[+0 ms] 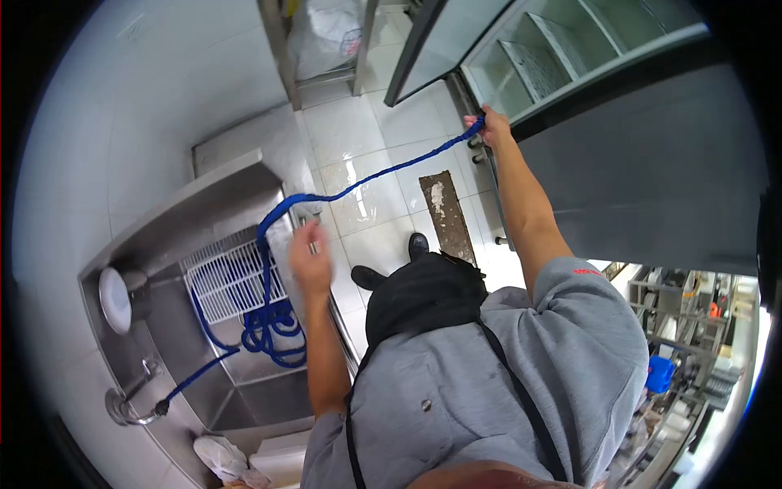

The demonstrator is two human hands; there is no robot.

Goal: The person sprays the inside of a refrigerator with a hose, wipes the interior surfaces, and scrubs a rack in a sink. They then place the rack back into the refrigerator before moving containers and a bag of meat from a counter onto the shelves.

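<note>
A blue hose (391,169) runs from the tap (134,411), lies in loose coils in the steel sink, passes over its rim and stretches across to the fridge. My right hand (494,127) is closed around its far end, beside the opening of the fridge (521,65). Above the sink's near edge is my left hand (309,257), smeared by motion. It is close to the hose, but the hose does not run through it. A white wire rack (232,281) lies in the sink (175,314), with hose coils around and under it.
The fridge door (436,49) stands ajar, with shelves inside. A rusty strip (446,213) lies on the wet tiled floor (358,191). A white plate (114,300) leans at the sink's back. Crowded shelves (684,326) are on the right, and a plastic bag (220,456) sits below the tap.
</note>
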